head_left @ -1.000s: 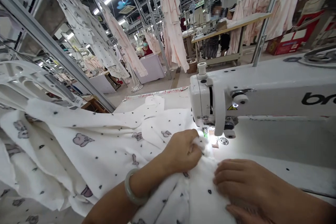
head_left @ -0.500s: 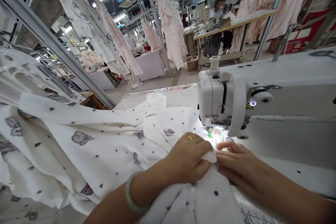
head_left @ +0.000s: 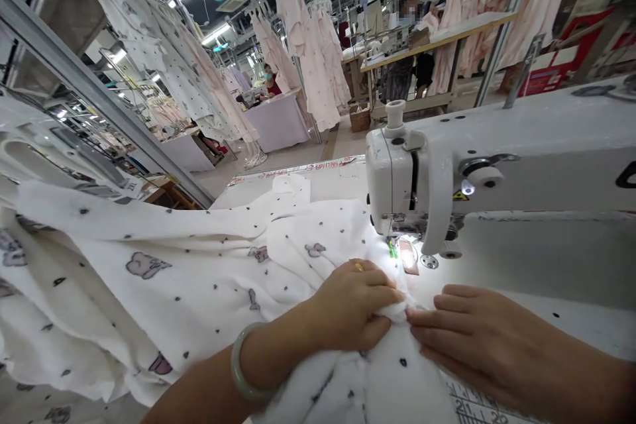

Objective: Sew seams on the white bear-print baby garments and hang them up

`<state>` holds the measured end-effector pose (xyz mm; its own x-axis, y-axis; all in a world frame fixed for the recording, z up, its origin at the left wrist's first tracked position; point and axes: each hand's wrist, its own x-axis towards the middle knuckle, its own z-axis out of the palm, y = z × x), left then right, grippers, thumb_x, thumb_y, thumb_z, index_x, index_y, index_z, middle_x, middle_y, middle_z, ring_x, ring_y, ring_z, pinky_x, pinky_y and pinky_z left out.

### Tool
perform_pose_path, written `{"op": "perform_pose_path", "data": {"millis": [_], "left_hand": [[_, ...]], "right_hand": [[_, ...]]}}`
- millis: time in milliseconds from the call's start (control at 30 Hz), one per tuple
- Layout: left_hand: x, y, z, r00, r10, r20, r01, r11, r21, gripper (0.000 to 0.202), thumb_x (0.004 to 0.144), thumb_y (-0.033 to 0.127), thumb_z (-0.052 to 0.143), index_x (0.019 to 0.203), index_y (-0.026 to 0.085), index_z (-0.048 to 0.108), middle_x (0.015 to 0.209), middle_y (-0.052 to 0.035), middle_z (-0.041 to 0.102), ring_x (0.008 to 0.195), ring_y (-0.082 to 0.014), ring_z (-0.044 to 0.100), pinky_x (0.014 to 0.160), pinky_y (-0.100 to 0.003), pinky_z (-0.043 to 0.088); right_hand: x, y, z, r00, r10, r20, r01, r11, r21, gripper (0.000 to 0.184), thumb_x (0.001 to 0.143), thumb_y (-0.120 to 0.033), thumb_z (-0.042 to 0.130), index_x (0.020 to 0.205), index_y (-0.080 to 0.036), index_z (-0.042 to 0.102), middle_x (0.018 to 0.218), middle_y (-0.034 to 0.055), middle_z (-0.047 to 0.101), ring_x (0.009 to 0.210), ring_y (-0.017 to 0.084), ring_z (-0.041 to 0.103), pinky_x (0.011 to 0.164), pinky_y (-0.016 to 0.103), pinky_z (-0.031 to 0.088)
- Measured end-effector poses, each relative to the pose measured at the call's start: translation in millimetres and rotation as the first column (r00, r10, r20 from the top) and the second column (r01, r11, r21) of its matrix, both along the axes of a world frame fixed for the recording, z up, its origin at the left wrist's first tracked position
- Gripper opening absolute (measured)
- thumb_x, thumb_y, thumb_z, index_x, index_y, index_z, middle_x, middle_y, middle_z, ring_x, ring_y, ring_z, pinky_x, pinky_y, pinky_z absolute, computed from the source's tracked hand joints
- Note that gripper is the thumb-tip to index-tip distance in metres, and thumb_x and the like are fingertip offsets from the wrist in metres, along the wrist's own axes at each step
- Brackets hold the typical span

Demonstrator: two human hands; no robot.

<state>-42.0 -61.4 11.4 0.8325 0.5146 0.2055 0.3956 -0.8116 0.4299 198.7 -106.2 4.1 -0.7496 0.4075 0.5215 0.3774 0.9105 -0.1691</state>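
The left hand (head_left: 354, 308) has its grip pressed together on a small bunched fold of the printed cloth (head_left: 173, 265), fingers curled over the edge. The right hand (head_left: 464, 331) lies flat with its grip spread, fingertips touching that same fold and pinning the cloth to the worktop (head_left: 322, 185). The fold sits just in front of the presser foot (head_left: 394, 246) of the sewing machine (head_left: 497, 146), in the bright pool of the machine's lamp. To do this well, I would judge, the pinched edges want to be kept even and the cloth flat under the right palm. It should be fed straight toward the foot without dragging, and the fingertips held to the near side of the needle. The main nuisance is the cloth's own bulk — most of it is heaped to the left, over the worktop's edge, where its weight could pull the seam off line. A pale bracelet (head_left: 238, 361) on the left wrist rides close to the folds and might catch. A printed ruler (head_left: 477, 407) shows at the near edge. Further off are hanging garments (head_left: 308, 59), a slanted metal post (head_left: 99, 96) and a person (head_left: 410, 10) at another table, all well apart.
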Motion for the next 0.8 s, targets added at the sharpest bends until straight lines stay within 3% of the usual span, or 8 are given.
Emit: {"op": "perform_pose_path", "data": {"millis": [267,433,567,667,800], "left_hand": [[8,19,-5.9,0.985,-0.067,-0.158,0.097,0.978,0.186,0.031,0.093,0.022,0.054,0.119,0.015,0.069,0.122,-0.0111,0.074,0.117,-0.0252,0.066,0.110,-0.040,0.047],[9,29,-7.1,0.984,-0.086,-0.158,0.122,0.963,0.238,0.029,0.094,0.023,0.054,0.119,0.016,0.067,0.126,-0.0104,0.074,0.119,-0.0261,0.065,0.111,-0.040,0.044],[9,24,-4.6,0.995,0.072,-0.073,-0.063,0.991,0.116,0.025,0.091,0.019,0.055,0.115,0.019,0.065,0.117,-0.0080,0.075,0.113,-0.0242,0.067,0.107,-0.040,0.046],[11,22,-1.4,0.973,0.230,0.013,-0.230,0.972,-0.042,0.007,0.089,0.017,0.057,0.090,0.021,0.063,0.088,-0.0031,0.071,0.089,-0.0209,0.067,0.089,-0.034,0.051],[14,24,2.4,0.961,0.247,0.126,-0.225,0.960,-0.164,0.020,0.089,0.019,0.058,0.069,0.020,0.054,0.070,0.0003,0.061,0.076,-0.0175,0.062,0.077,-0.029,0.050]], "right_hand": [[0,3,-9.5,0.995,-0.102,0.004,0.102,0.993,0.062,0.033,0.110,-0.015,0.039,0.097,-0.020,0.069,0.085,0.0017,0.074,0.065,0.016,0.065,0.060,0.035,0.046],[2,7,-12.0,0.991,-0.130,-0.012,0.131,0.989,0.075,0.032,0.109,-0.015,0.040,0.094,-0.020,0.068,0.090,0.0027,0.076,0.068,0.016,0.067,0.063,0.034,0.048],[4,7,-11.0,0.990,-0.140,-0.025,0.140,0.990,-0.001,0.031,0.110,-0.020,0.042,0.099,-0.021,0.071,0.095,0.0034,0.078,0.073,0.017,0.071,0.067,0.033,0.052],[7,10,-12.7,0.986,-0.161,-0.044,0.159,0.986,-0.043,0.030,0.112,-0.025,0.043,0.104,-0.022,0.072,0.093,0.0030,0.078,0.077,0.018,0.073,0.070,0.033,0.054],[11,20,-19.2,0.932,-0.338,-0.130,0.336,0.941,-0.041,0.028,0.112,-0.032,0.043,0.108,-0.021,0.069,0.094,0.0045,0.078,0.079,0.021,0.075,0.067,0.033,0.055]]}}
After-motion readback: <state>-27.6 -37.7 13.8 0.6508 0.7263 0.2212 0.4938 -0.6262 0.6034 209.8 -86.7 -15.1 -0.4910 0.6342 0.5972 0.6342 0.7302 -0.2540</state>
